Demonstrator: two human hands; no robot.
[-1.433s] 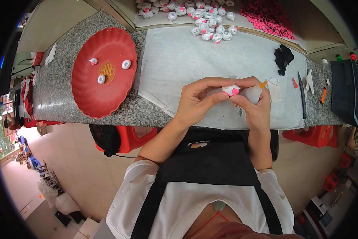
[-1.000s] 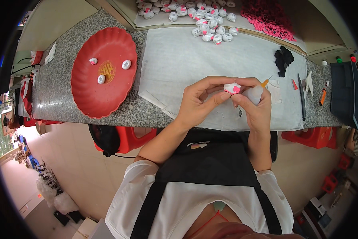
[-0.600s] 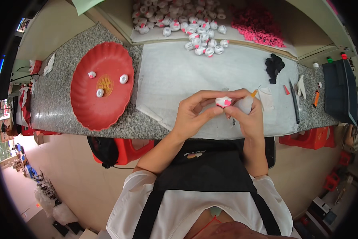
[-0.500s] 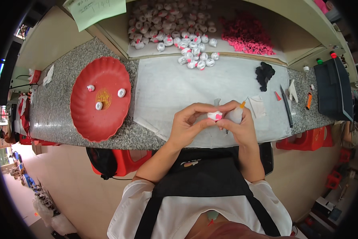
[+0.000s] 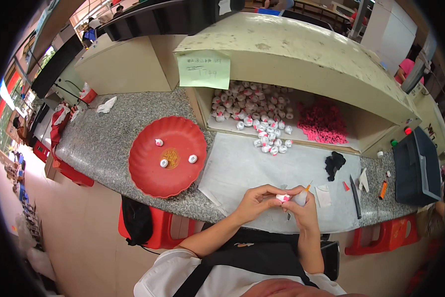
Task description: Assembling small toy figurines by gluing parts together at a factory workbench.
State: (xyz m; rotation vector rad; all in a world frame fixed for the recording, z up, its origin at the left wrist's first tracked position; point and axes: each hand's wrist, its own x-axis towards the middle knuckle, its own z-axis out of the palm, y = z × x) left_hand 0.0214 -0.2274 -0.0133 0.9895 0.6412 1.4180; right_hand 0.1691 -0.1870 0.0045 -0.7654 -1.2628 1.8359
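Note:
Over the white paper sheet [image 5: 247, 163], my left hand [image 5: 253, 204] pinches a small round white piece with a pink patch [image 5: 282, 197]. From the other side, the thumb and finger of my right hand [image 5: 305, 214] press on the same piece. Tucked in the right hand is a small translucent squeeze bottle [image 5: 300, 199] with a thin orange-yellow nozzle pointing up and away. Fingers cover part of the piece. A scalloped red dish [image 5: 145, 136] to the left holds three similar small white pieces.
Under the cream shelf [image 5: 302, 54] lie a heap of white pieces [image 5: 252, 101] and a pile of pink bits [image 5: 322, 123]. To the right are a black cloth [image 5: 334, 164], a dark pen-like tool [image 5: 356, 197], an orange cutter [image 5: 383, 190] and a dark bin [image 5: 415, 168].
The head view has tilted up and shifted left, so bench and hands sit lower and further right in the picture. Both hands keep their hold on the piece; the bottle stays in the right.

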